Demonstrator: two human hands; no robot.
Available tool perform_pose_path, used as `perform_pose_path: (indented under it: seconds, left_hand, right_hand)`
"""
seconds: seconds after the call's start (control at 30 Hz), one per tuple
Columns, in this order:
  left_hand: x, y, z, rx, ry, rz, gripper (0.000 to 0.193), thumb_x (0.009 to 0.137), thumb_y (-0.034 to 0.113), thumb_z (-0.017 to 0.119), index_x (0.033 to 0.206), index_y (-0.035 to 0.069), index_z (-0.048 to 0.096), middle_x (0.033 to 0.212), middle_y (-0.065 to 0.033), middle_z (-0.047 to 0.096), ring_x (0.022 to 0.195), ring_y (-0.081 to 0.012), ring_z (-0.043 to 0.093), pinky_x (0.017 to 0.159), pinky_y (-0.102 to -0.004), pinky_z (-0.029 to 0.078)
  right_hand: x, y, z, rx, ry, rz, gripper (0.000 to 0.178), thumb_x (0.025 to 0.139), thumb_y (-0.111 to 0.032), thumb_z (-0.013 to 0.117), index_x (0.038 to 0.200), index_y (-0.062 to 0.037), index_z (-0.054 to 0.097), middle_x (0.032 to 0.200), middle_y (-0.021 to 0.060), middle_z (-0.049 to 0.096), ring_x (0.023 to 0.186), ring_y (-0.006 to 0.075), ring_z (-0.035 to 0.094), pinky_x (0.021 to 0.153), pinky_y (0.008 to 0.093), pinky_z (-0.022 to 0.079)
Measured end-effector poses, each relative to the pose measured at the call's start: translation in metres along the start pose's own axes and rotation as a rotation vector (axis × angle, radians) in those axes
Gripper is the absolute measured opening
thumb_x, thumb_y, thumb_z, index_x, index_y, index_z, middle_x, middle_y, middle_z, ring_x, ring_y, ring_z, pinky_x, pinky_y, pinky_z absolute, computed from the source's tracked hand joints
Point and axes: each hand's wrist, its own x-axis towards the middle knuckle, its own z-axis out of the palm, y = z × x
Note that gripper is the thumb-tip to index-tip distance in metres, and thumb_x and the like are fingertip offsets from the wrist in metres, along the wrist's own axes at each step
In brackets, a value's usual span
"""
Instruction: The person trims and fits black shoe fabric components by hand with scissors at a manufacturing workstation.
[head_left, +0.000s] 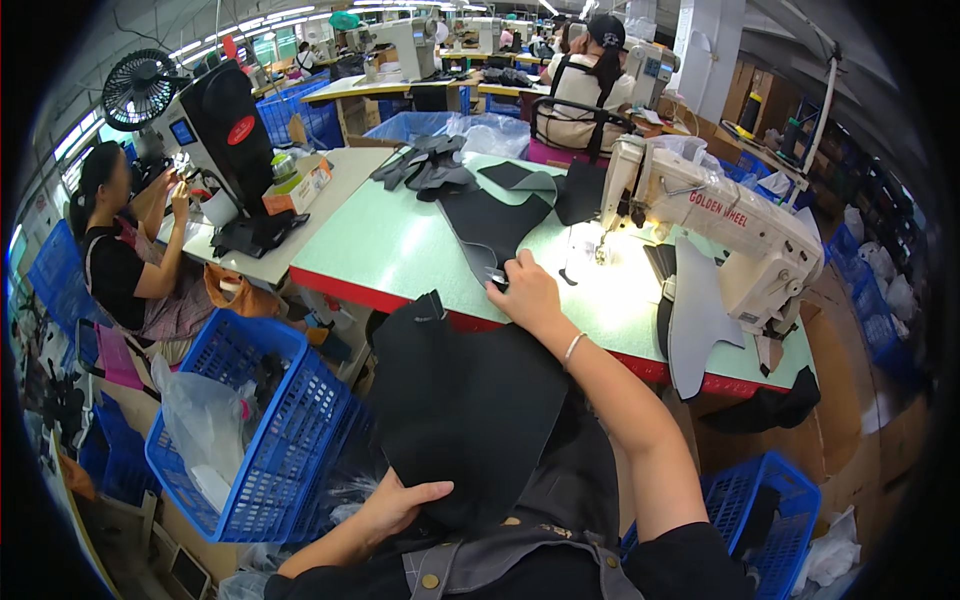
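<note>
The right hand (523, 292) lies fingers-down on the near end of a long black fabric strip (492, 222) close to the front edge of the green sewing table (390, 250), fingertips pressing, perhaps pinching, the cloth; the exact grip cannot be told. The left hand (400, 505) rests low at the lap, fingers spread and thumb out against the bottom edge of a large black fabric panel (465, 405), which hangs from the table's red front edge down over the person's apron.

The step in hand looks like gathering and matching cut pieces ahead of stitching: one piece steadied on the lap, another held on the tabletop. The next move likely calls for aligning the edges and sliding the work right, under the needle of the cream sewing machine (715, 225) at the table's right side, where a lamp lights the bed.

A pile of dark cut pieces (428, 165) sits toward the far-left corner. A blue plastic basket (270, 430) stands on the floor at the left, and a co-worker (120, 260) sits at the neighbouring white table.
</note>
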Motion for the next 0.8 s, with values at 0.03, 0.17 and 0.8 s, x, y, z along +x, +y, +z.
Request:
perform_pose_path:
  seconds: [0.03,0.17,0.8]
  left_hand:
    - [0.001,-0.002,0.001,-0.008,0.019,-0.004,0.053,0.077,-0.001,0.064,0.125,-0.002,0.043,0.121,-0.0150,0.052,0.113,-0.0273,0.052,0.100,-0.0391,0.038]
    - [0.006,-0.001,-0.003,-0.216,-0.017,-0.181,0.049,0.084,0.004,0.057,0.129,-0.003,0.040,0.126,-0.0157,0.049,0.117,-0.0273,0.049,0.101,-0.0401,0.038]
    - [0.004,-0.008,0.011,-0.075,-0.079,-0.072,0.042,0.078,-0.007,0.051,0.119,0.000,0.047,0.106,-0.0100,0.058,0.096,-0.0185,0.060,0.080,-0.0315,0.051]
  right_hand:
    - [0.005,0.000,0.005,-0.041,0.028,-0.003,0.031,0.073,-0.028,0.068,0.082,-0.0015,0.057,0.085,0.0135,0.053,0.073,0.0287,0.060,0.060,0.0373,0.052]
    - [0.025,0.002,0.003,0.008,0.143,0.017,0.022,0.069,-0.018,0.066,0.081,-0.0038,0.054,0.084,0.0125,0.054,0.079,0.0307,0.058,0.066,0.0398,0.050]
    - [-0.089,-0.135,-0.168,-0.051,0.215,-1.142,0.019,0.071,-0.016,0.057,0.084,-0.0027,0.061,0.065,0.0018,0.049,0.058,0.0131,0.053,0.042,0.0213,0.033]
